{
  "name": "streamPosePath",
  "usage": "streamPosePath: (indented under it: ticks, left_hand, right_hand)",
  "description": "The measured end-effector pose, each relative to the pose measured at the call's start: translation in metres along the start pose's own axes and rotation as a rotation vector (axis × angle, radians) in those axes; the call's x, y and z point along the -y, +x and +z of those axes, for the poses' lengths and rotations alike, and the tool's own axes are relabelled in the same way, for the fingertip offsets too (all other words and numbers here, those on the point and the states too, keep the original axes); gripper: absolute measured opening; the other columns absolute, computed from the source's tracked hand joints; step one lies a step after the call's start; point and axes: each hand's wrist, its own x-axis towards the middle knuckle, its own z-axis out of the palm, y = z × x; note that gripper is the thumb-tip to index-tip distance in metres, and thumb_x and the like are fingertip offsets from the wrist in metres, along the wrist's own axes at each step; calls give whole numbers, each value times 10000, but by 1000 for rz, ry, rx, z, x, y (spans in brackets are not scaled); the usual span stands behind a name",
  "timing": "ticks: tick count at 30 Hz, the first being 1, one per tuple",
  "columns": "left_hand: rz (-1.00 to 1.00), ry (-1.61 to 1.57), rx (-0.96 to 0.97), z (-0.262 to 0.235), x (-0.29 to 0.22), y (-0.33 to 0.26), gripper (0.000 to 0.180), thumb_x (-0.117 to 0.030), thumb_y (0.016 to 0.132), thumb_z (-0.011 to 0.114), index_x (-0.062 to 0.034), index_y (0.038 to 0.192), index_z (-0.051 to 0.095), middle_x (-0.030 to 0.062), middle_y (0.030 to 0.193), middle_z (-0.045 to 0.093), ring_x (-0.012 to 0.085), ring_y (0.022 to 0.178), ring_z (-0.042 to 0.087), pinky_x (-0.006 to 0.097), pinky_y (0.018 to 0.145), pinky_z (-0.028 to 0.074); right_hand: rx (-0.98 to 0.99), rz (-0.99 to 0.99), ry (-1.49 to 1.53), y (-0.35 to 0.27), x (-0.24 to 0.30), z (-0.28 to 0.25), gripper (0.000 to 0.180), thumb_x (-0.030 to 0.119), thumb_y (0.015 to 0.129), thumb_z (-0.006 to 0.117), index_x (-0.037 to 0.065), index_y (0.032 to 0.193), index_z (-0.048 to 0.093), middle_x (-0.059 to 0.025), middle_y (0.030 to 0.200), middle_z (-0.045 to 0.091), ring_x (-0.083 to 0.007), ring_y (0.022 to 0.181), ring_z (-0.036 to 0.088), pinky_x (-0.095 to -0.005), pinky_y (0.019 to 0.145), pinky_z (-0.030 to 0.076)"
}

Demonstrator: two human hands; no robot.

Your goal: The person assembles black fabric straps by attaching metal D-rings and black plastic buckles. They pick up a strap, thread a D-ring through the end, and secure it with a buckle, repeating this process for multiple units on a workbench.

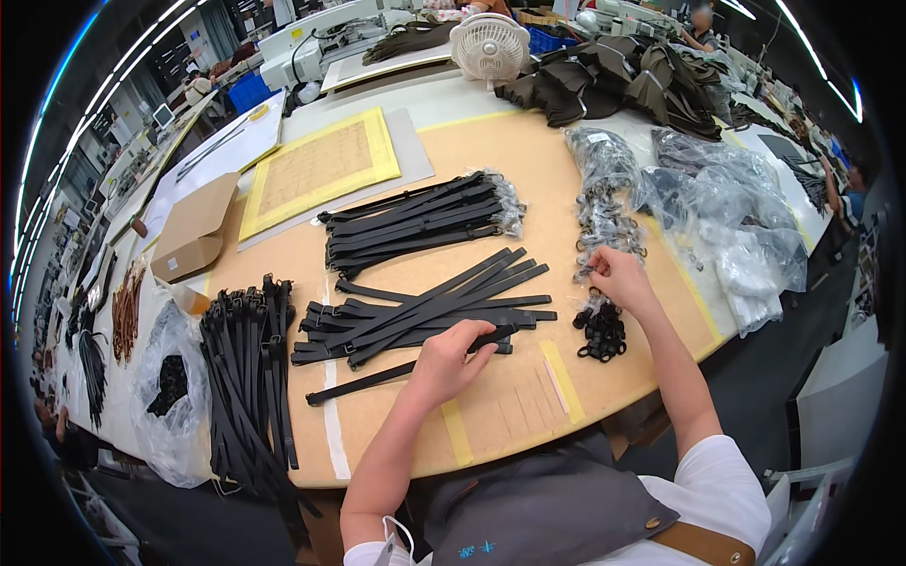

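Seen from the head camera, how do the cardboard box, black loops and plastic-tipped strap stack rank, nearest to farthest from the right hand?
1. Black loops, just below the right hand.
2. Plastic-tipped strap stack, to its left.
3. Cardboard box, farther left.

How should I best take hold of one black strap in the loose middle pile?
Probably pinch the strap near its plain right end, coming from the right: these ends fan apart, while the left ends crowd together.
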Motion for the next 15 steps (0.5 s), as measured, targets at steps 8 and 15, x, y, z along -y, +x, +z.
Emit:
streamPosePath:
  ticks: [8, 15]
  left_hand:
    - [-43, -14, 26, -5, -2, -3, 260, -113, 863, 754, -38, 1096, 666, 99, 995, 717, 251, 753, 691, 315, 618, 533]
    - [-4, -22, 17, -1, 0, -2, 257, -114, 865, 750, -31, 1093, 665, 104, 998, 713, 259, 755, 688, 330, 637, 536]
  right_hand:
    - [79, -27, -99, 9, 20, -12, 254, 273, 774, 750, 97, 947, 690, -59, 888, 694, -262, 822, 682, -399, 729, 536]
    - [-90, -377, -368, 17, 0, -2, 202, 261, 751, 714, 78, 802, 644, -87, 746, 645, -298, 748, 663, -416, 680, 525]
